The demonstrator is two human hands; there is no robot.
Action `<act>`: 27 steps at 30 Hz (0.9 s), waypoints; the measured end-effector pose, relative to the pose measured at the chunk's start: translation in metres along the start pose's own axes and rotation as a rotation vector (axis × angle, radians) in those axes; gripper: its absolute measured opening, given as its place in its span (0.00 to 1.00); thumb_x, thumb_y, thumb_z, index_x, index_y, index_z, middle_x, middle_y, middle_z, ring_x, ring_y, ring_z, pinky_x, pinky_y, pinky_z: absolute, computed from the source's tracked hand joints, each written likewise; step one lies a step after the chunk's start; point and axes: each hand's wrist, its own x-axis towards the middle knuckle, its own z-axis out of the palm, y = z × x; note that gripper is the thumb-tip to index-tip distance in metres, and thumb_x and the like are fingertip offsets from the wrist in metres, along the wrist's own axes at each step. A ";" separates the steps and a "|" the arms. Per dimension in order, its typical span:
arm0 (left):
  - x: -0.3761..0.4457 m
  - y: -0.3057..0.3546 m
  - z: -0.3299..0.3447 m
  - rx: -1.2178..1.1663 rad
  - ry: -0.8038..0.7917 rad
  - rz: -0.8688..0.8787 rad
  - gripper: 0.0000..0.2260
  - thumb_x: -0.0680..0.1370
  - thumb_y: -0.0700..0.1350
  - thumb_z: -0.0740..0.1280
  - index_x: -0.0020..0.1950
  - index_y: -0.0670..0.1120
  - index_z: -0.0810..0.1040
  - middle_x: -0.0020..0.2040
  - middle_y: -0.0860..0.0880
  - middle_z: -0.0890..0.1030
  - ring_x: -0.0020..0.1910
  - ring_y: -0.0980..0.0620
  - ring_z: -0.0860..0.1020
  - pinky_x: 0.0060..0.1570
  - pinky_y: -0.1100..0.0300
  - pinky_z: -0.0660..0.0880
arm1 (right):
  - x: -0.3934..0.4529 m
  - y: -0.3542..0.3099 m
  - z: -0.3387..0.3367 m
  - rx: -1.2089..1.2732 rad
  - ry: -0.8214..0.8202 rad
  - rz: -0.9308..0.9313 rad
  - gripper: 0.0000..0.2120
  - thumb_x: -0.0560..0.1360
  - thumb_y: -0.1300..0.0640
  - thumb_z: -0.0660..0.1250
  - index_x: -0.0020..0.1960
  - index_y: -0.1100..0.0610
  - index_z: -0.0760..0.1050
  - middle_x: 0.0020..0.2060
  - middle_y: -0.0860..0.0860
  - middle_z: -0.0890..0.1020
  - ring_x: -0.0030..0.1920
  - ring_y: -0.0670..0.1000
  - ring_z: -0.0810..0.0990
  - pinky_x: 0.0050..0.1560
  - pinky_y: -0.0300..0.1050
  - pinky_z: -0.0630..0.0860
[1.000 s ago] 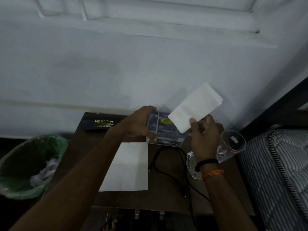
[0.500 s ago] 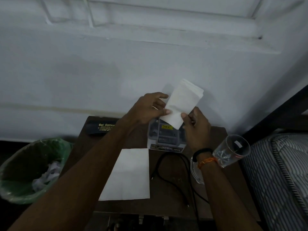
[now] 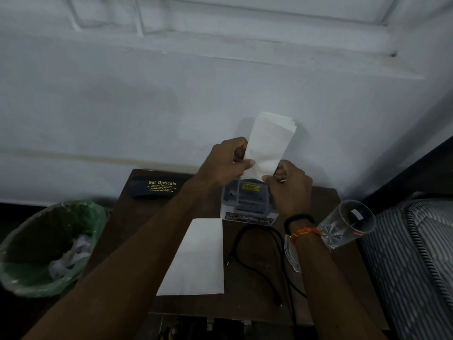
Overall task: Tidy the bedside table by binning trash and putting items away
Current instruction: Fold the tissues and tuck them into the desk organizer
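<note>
A stack of tissues (image 3: pixel 268 143) is pinched by the left hand (image 3: pixel 229 163) and right hand (image 3: pixel 289 187) above the box (image 3: pixel 247 204). Trash is already seen in the bin (image 3: pixel 44 246). On the table (image 3: pixel 257 278), 1 tissue (image 3: pixel 198 258), cable (image 3: pixel 257 253), case (image 3: pixel 157 187) and glass (image 3: pixel 348 227) are left.

bin (image 3: pixel 36 244) left of table (image 3: pixel 247 300), tumbler (image 3: pixel 348 227) at right edge
</note>
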 end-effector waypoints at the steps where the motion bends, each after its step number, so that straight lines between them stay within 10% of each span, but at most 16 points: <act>1: 0.000 -0.001 0.001 0.013 0.002 0.003 0.08 0.75 0.44 0.73 0.49 0.42 0.77 0.41 0.50 0.81 0.41 0.50 0.82 0.40 0.51 0.83 | -0.001 0.001 0.002 -0.003 0.005 -0.011 0.07 0.70 0.60 0.75 0.46 0.60 0.80 0.42 0.53 0.85 0.42 0.49 0.81 0.44 0.45 0.79; 18: -0.005 -0.008 0.012 0.145 0.015 0.010 0.19 0.68 0.38 0.75 0.57 0.41 0.76 0.52 0.43 0.83 0.48 0.46 0.81 0.48 0.52 0.81 | -0.007 0.007 0.019 -0.167 0.064 -0.004 0.07 0.74 0.57 0.72 0.46 0.60 0.77 0.39 0.56 0.84 0.42 0.58 0.82 0.39 0.42 0.69; 27: -0.001 -0.007 0.017 0.263 -0.049 -0.069 0.21 0.68 0.40 0.73 0.60 0.42 0.75 0.53 0.42 0.83 0.49 0.42 0.81 0.48 0.48 0.81 | -0.007 -0.002 0.014 0.017 0.081 0.004 0.06 0.74 0.54 0.71 0.49 0.55 0.80 0.38 0.47 0.83 0.37 0.46 0.79 0.38 0.35 0.70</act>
